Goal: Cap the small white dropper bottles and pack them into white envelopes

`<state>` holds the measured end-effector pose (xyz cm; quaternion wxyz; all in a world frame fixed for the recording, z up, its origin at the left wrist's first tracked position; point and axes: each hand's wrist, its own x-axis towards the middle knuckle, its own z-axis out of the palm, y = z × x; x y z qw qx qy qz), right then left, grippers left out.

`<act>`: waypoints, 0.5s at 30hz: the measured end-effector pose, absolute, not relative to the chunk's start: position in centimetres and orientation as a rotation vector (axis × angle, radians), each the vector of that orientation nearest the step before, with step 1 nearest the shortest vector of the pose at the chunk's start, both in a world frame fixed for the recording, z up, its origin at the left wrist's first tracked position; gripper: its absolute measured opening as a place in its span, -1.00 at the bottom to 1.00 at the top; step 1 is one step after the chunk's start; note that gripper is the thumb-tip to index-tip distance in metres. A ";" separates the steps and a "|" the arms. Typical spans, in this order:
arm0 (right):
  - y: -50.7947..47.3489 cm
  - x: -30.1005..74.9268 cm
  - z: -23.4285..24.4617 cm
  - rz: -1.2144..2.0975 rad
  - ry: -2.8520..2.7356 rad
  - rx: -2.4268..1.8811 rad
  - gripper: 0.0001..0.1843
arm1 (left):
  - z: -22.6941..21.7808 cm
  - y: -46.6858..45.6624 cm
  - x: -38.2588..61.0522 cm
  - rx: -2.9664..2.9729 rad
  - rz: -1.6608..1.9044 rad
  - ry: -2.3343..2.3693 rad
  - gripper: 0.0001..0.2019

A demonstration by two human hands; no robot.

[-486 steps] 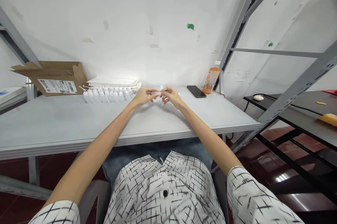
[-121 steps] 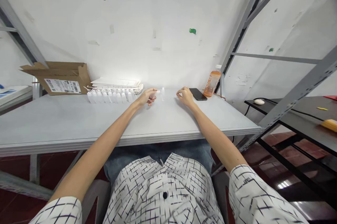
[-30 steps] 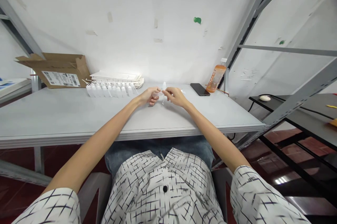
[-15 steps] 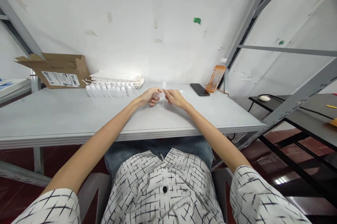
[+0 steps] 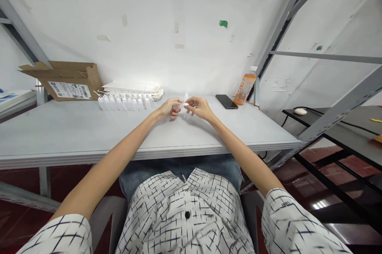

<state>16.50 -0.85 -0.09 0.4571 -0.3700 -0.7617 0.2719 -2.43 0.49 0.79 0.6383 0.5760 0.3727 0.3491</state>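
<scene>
White bottle is clamped in left hand; tip is pinched by right hand. More bottles are lined leftward.

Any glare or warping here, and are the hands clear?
Head view throughout: light glares off the floor; the slanting metal post suggests wide-angle warping; left hand and right hand look fairly clear, though the white piece between them washes out.

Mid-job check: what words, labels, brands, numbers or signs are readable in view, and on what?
None reads for certain.
Shipping label on the cardboard box: print and a barcode, too small to read.
Orange drink bottle: lettering along its side, too blurred.
Patterned shirt: tiny repeated print, illegible.
Row of small white bottles: no lettering visible.
</scene>
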 end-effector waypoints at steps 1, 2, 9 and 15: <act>-0.8 16.6 -0.1 0.684 -1.880 -0.912 -0.52 | 0.8 0.5 -2.4 1.316 0.798 0.852 -0.77; -0.8 16.6 -0.1 0.686 -1.888 -0.917 -0.51 | 0.7 0.5 -2.5 1.317 0.798 0.852 -0.77; -0.9 16.7 -0.3 0.551 -2.018 -1.038 -0.39 | 0.8 0.3 -2.4 1.320 0.781 0.839 -0.78; -0.7 16.5 -0.3 0.661 -1.898 -0.972 -0.52 | 0.9 0.4 -2.4 1.320 0.799 0.843 -0.76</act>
